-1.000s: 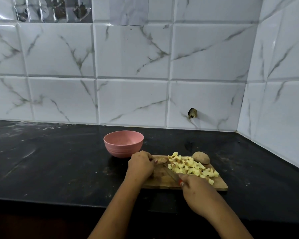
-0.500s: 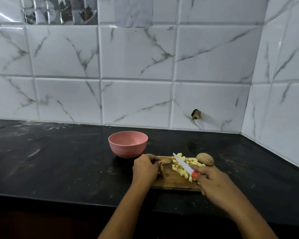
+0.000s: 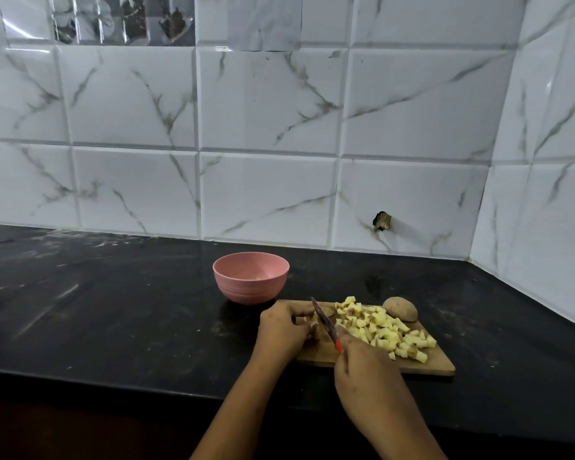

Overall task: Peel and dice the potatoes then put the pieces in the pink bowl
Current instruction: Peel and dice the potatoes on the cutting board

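Head camera showed a pile of diced potato pieces (image 3: 384, 327), pale yellow, some with bits of brown skin, lying on the right half of a wooden cutting board (image 3: 440, 364). One whole potato (image 3: 400, 309), unpeeled, sat at the far edge of the board, touching the pile. On the left part of the board the left hand (image 3: 283, 328) had its fingers curled down over a small potato piece (image 3: 313, 327), which was mostly hidden. The right hand (image 3: 365, 366) was closed round the red handle of a knife (image 3: 324, 319); the blade pointed away from the person and slightly to the left, just beside the left hand's fingers, between them and the pile. The pink bowl (image 3: 249, 291) stood upright on the black counter (image 3: 113, 310), just behind the board's far left corner. Behind the counter was a wall of white marble-pattern tiles (image 3: 266, 127), with a small dark hole (image 3: 381, 221) in one tile.
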